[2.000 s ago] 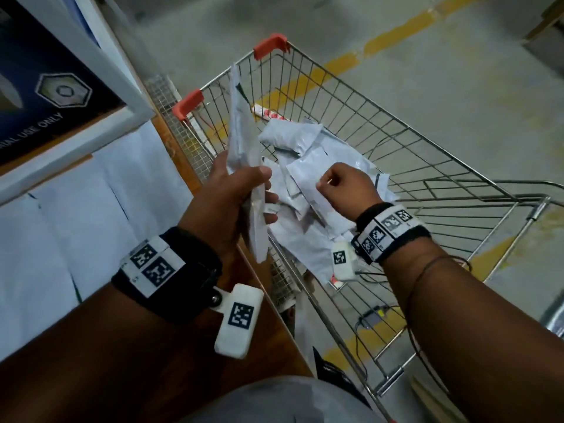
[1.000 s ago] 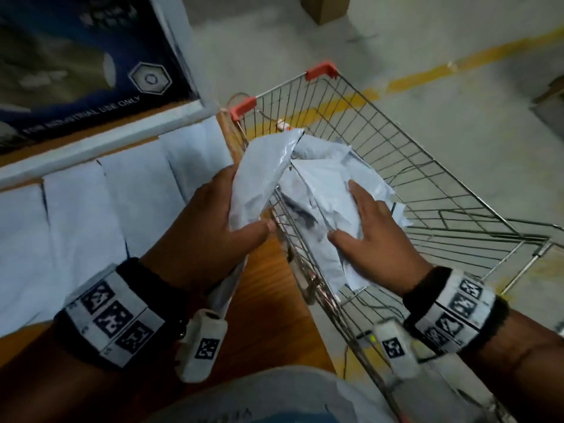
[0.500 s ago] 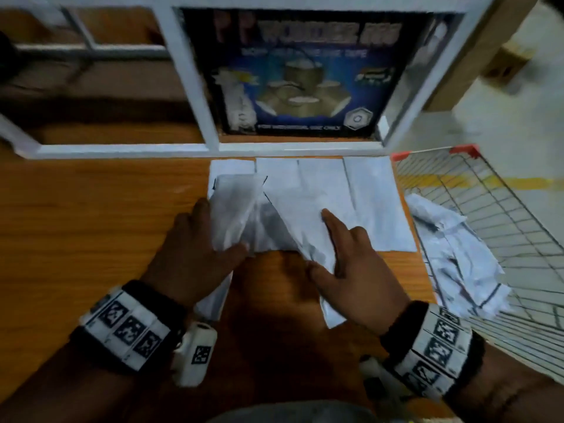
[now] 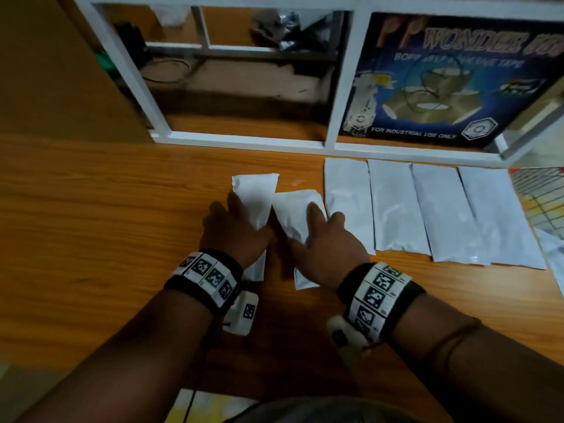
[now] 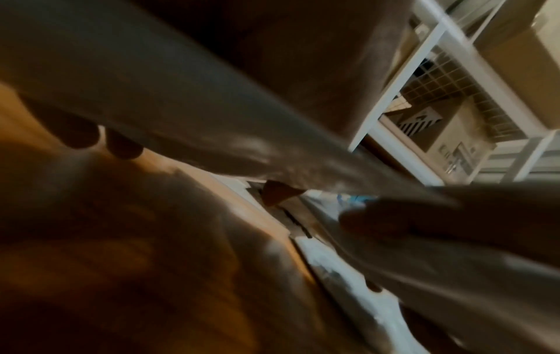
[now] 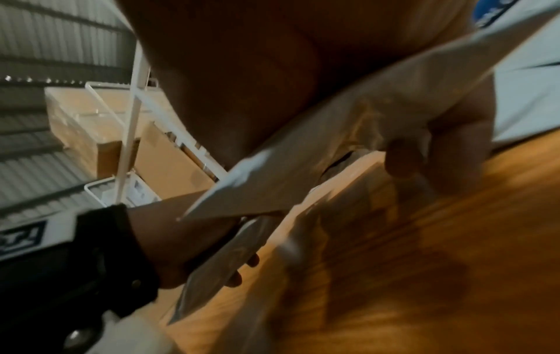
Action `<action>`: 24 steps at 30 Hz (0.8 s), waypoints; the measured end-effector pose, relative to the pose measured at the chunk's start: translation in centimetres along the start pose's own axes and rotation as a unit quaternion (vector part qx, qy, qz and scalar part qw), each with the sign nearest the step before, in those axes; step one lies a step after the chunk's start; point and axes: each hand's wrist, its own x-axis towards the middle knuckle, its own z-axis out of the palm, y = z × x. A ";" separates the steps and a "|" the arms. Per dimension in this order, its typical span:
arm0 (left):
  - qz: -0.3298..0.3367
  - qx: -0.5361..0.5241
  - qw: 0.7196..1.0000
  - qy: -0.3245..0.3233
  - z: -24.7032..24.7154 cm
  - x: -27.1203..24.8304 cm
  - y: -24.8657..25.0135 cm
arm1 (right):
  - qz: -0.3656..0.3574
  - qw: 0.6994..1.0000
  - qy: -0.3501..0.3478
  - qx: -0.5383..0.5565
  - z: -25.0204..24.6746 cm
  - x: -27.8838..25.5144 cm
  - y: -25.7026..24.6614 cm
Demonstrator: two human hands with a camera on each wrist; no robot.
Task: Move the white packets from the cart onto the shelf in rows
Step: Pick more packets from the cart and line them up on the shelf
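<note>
In the head view my left hand grips a white packet just above the wooden shelf; its fingers show under the packet in the left wrist view. My right hand grips a second white packet beside it. The right wrist view shows those fingers curled round this packet. Both packets sit left of a row of several white packets lying flat side by side.
A white frame and a blue tape box stand along the back of the shelf. The wire cart is at the far right edge, with more white packets in it. Bare wood extends to the left.
Both hands lifted packets out of the cart and carried them left over the shelf. Since half a second ago the two packets have come apart and sit lower, left of the row.
</note>
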 end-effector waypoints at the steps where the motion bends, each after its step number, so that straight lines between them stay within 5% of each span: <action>1: -0.002 0.004 1.000 -0.007 0.0 0.3 -0.3 | 0.007 1.000 -0.002 -0.012 0.2 0.5 -0.8; 4: -0.005 0.028 0.999 -0.022 -0.1 0.8 -1.2 | 0.026 0.998 -0.016 -0.048 0.4 1.4 -2.9; 7: 0.016 0.046 0.999 -0.013 -0.7 0.2 -2.9 | -0.026 0.988 0.046 -0.144 0.0 0.0 -3.5; 9: 0.074 0.056 0.996 -0.008 -1.1 -0.5 -5.3 | -0.107 0.975 0.081 -0.179 -0.4 -1.8 -3.0; 13: 0.243 0.175 0.950 -0.085 -0.9 -1.3 -10.2 | -0.239 0.941 -0.020 -0.240 1.0 -3.0 -1.1; 16: 0.271 0.205 0.935 -0.106 -0.3 -1.4 -10.9 | -0.209 0.941 -0.058 -0.259 2.3 -2.2 -1.2; 24: 0.266 0.171 0.945 -0.085 -0.8 2.0 -6.9 | -0.142 0.960 0.016 -0.239 2.6 2.0 -2.6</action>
